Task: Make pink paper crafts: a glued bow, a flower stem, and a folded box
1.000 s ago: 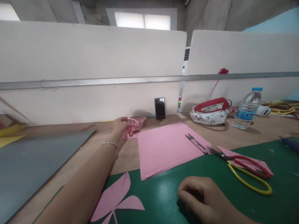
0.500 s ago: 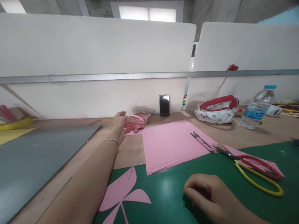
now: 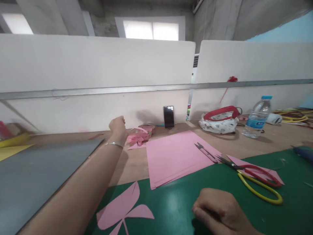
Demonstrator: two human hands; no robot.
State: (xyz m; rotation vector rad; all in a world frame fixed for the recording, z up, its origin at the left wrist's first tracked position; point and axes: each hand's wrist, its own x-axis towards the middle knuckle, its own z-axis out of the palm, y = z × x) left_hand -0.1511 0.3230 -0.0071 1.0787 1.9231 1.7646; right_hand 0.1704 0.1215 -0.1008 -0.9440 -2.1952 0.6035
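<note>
1. Two bare hands are in view: the left hand [image 3: 117, 124] reaches far forward, just beside a crumpled pink bundle [image 3: 140, 136] near the white upright panel [image 3: 73, 112]. Its fingers curl inward; how far they close, and whether they hold anything, I cannot tell.
2. The right hand [image 3: 217, 209] rests near on the smooth green mat [image 3: 176, 209], fingers folded in against the thumb; nothing shows in its grasp.
3. A flat pink cut-out with petal-like lobes [image 3: 119, 207] lies on the green mat between the arms, touched by neither hand as far as can be seen.
4. The step in hand looks like a reach to the back of the table. Taking up anything there would call for spread left fingers; working on the cut-out would call for drawing that arm back.
5. The stack of pink sheets [image 3: 177, 158] bears small snips with pale pink handles [image 3: 207, 153]; black-bladed scissors with red and yellow handles [image 3: 234, 165] lie beside it.
6. The clear plastic bottle with a blue cap [image 3: 255, 122] has a blue label, its lettering too small to read. No other writing is legible.
</note>
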